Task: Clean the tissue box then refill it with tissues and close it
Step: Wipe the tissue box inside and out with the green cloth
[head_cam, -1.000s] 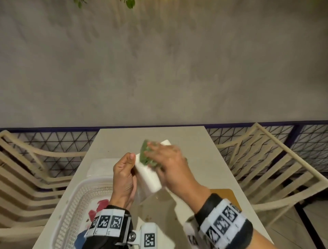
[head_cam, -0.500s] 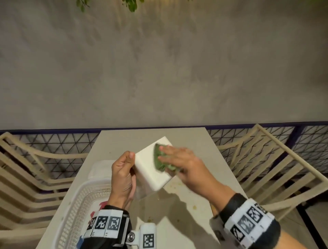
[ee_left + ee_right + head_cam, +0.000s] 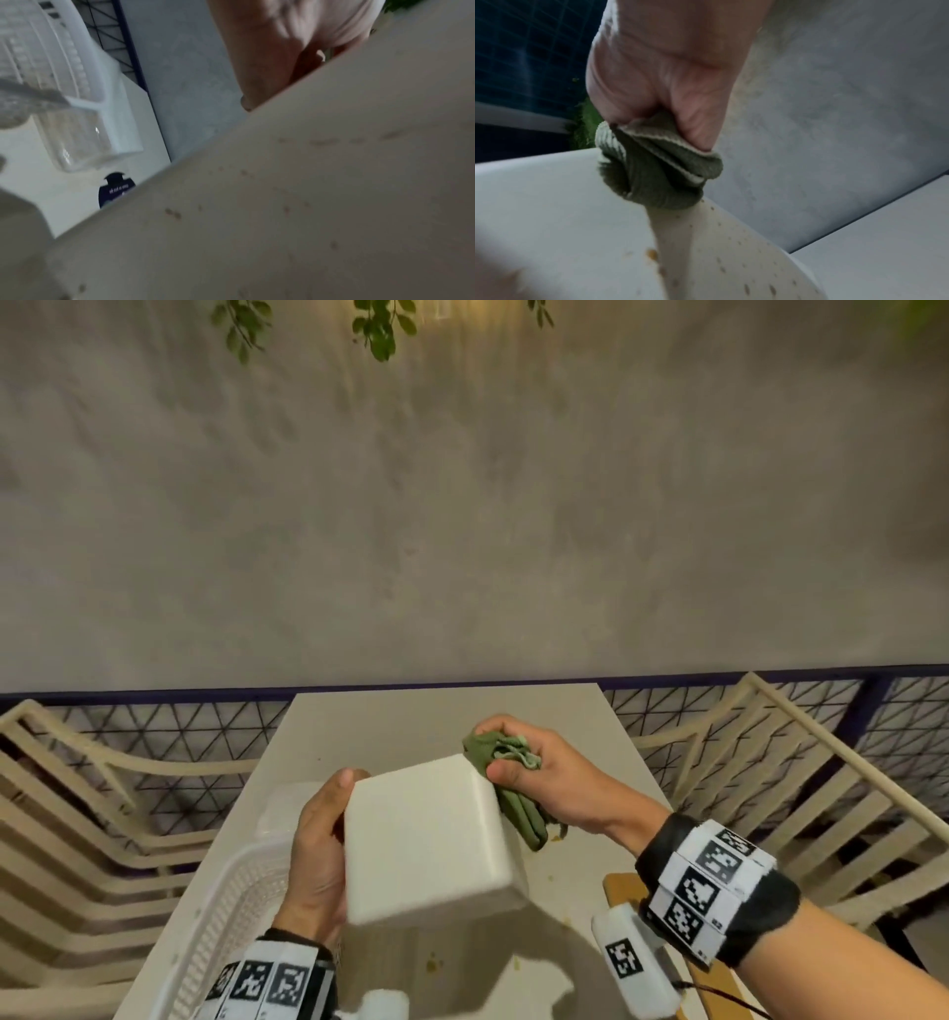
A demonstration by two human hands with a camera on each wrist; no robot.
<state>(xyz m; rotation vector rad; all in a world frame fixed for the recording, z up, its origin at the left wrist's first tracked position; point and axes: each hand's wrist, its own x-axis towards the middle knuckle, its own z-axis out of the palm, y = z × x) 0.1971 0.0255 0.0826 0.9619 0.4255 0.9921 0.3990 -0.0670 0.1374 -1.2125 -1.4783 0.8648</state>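
My left hand [image 3: 318,855] grips the white tissue box [image 3: 426,839] by its left side, holding it tilted above the counter [image 3: 390,721]. My right hand [image 3: 539,778] is clamped on a bunched green cloth [image 3: 506,783], pressed to the box's upper-right edge. Step in hand: cleaning, approx. midway by my judgement; brown specks show on the box's side in the right wrist view. Next move: wipe along that speckled face w/ firm pressure, then rotate the box. A white basket [image 3: 215,906] sits on the counter at left; slatted chairs [image 3: 801,793] on both sides; grey wall [image 3: 462,531] beyond.
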